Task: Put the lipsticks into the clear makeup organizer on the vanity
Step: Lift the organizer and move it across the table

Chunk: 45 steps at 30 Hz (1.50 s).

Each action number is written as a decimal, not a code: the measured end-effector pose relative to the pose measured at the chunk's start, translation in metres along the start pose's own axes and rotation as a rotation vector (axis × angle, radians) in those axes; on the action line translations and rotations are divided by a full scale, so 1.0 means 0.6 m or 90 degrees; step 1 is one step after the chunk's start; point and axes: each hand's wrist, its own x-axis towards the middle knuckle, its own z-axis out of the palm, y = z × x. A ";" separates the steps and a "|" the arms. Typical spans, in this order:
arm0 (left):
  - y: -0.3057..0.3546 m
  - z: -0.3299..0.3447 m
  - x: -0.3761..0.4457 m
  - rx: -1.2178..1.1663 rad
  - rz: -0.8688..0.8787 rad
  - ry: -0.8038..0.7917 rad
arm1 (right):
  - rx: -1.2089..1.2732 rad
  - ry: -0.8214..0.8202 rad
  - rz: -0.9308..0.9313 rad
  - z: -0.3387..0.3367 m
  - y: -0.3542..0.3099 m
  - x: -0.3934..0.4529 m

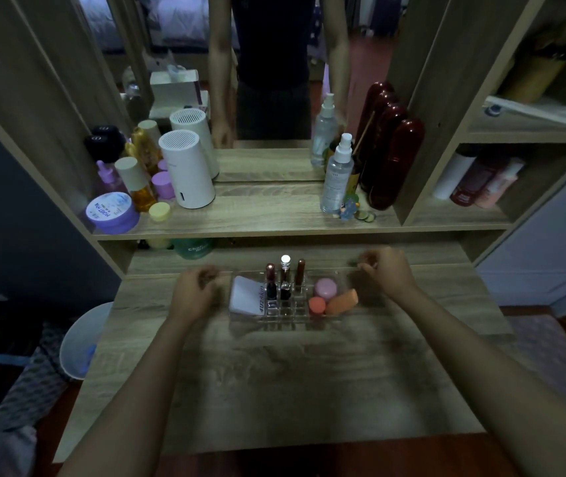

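Observation:
The clear makeup organizer (276, 322) sits on the vanity top, between my hands. Three lipsticks stand upright in its rear grid slots: a dark red one (270, 280), one with a silver cap (285, 275) and a brown one (300, 274). A white compact (247, 295) lies in its left compartment. Pink and orange sponges (334, 297) fill the right one. My left hand (193, 292) hovers at the organizer's left end, fingers curled with nothing visible in them. My right hand (386, 270) hovers at the right rear corner, fingers curled likewise.
A raised shelf (267, 218) behind the organizer carries bottles, jars, a white cylinder (188, 170), a spray bottle (338, 175) and a dark red case (391, 160) in front of a mirror. Side shelves stand on the right. A white bin (80, 339) is on the floor at left.

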 end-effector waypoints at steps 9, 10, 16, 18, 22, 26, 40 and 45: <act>-0.032 0.037 -0.042 -0.259 -0.272 -0.142 | 0.303 -0.209 0.279 0.067 0.058 -0.042; -0.032 0.041 -0.044 -0.278 -0.276 -0.146 | 0.329 -0.219 0.289 0.074 0.059 -0.042; -0.038 0.054 -0.043 -0.293 -0.286 -0.140 | 0.385 -0.285 0.283 0.086 0.057 -0.044; -0.040 0.053 -0.040 -0.284 -0.283 -0.142 | 0.395 -0.291 0.271 0.089 0.058 -0.046; -0.044 0.054 -0.037 -0.283 -0.276 -0.136 | 0.417 -0.282 0.268 0.097 0.057 -0.048; -0.044 0.057 -0.036 -0.274 -0.273 -0.126 | 0.432 -0.264 0.273 0.103 0.053 -0.052; -0.026 0.056 -0.051 -0.213 -0.186 -0.142 | 0.409 -0.183 0.250 0.112 0.069 -0.060; -0.001 0.078 -0.057 -0.204 -0.165 -0.156 | 0.444 -0.159 0.262 0.106 0.103 -0.066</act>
